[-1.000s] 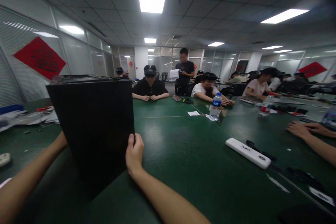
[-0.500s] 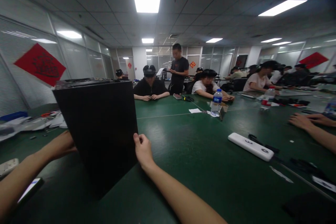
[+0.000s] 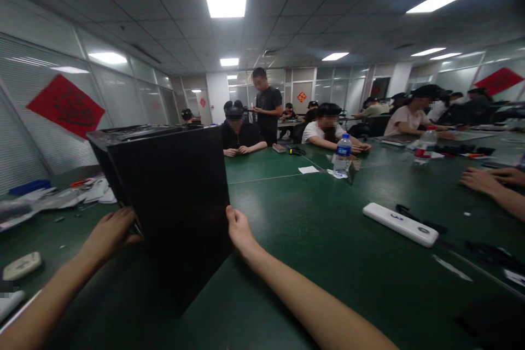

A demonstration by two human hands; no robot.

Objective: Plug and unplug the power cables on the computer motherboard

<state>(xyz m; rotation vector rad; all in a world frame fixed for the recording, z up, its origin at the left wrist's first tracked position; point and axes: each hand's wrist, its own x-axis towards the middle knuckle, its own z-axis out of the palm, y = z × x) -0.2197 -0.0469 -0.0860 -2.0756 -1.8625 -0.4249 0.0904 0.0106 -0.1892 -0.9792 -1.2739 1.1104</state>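
Note:
A tall black box-shaped case [image 3: 172, 197] stands upright on the green table [image 3: 311, 240] right in front of me. My left hand [image 3: 109, 235] grips its left edge low down, fingers curled round the corner. My right hand [image 3: 238, 229] presses against its lower right edge, thumb on the front face and the fingers hidden behind the case. Both hands hold the case between them.
A white power strip [image 3: 400, 224] lies to the right with black cables beside it. A water bottle [image 3: 342, 156] stands mid-table. A white remote-like item [image 3: 21, 266] and scattered papers [image 3: 49, 197] lie at the left. Another person's hands [image 3: 488, 180] rest at the right; several seated people and one standing person fill the far side.
The case has shifted rightward and turned a little, showing more of its left side. My left hand has come into view from behind its left edge; my right hand moved right with it.

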